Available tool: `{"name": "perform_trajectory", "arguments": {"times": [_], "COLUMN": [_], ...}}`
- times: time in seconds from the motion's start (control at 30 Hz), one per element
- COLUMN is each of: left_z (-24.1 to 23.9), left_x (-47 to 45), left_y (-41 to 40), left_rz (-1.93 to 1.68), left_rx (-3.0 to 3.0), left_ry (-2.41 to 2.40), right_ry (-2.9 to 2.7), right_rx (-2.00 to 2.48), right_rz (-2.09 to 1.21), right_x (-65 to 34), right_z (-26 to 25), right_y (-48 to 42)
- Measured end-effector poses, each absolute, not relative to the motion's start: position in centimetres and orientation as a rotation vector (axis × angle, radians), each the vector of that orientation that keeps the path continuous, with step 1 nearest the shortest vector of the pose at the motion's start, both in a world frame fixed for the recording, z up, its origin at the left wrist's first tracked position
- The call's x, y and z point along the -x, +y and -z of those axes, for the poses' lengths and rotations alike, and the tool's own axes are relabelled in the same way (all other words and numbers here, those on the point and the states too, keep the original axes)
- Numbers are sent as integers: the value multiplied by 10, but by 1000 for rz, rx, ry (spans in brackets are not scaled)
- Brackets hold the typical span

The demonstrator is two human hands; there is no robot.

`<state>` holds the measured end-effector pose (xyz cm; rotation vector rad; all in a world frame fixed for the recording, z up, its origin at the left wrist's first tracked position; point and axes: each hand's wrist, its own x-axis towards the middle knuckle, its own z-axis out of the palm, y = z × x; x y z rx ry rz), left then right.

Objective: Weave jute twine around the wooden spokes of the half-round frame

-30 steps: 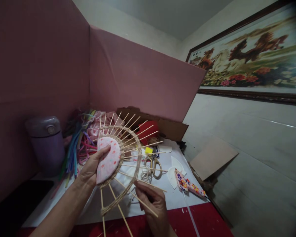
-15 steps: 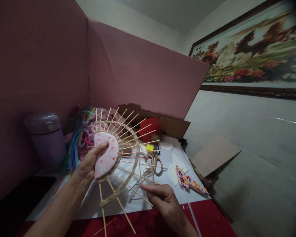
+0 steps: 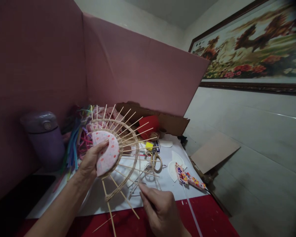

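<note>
My left hand (image 3: 91, 161) grips a half-round woven fan frame, thumb on its pink fabric center (image 3: 107, 149) with red spots. Thin wooden sticks radiate from the center, and a band of twisted twine (image 3: 137, 144) arcs across them. Below and right of this band, my right hand (image 3: 160, 205) is closed in a pinch. A thin strand of twine (image 3: 139, 169) runs down from the band to its fingertips. One lower stick also reaches those fingers; whether they grip it too is hard to tell.
Gold-handled scissors (image 3: 156, 163) and a yellow block (image 3: 149, 146) lie behind the frame. A floral glue gun (image 3: 189, 177) rests at right near white cutouts (image 3: 172, 168). A purple tumbler (image 3: 45, 141) stands left beside colored pipe cleaners (image 3: 75, 149). Pink panels (image 3: 143, 72) enclose the back.
My right hand has turned and moved slightly down, its fingertips now at the lower stick's end. The frame has tilted slightly, its lower sticks swinging right and up.
</note>
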<state>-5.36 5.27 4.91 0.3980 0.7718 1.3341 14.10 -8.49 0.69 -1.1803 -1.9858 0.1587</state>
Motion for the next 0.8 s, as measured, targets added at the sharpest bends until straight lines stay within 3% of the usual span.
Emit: {"name": "perform_trajectory", "arguments": {"times": [0.4, 0.8], "left_z": [-45, -45], "left_x": [47, 48], "left_y": [47, 52], "left_rz": [-1384, -1346], "left_rx": [-475, -282], "left_ry": [742, 723], "right_ry": [-2171, -2094], "right_rx": [1231, 1201], "right_rz": [438, 401], "right_x": [-122, -126], "right_z": [-8, -9], "right_y": [-85, -87]}}
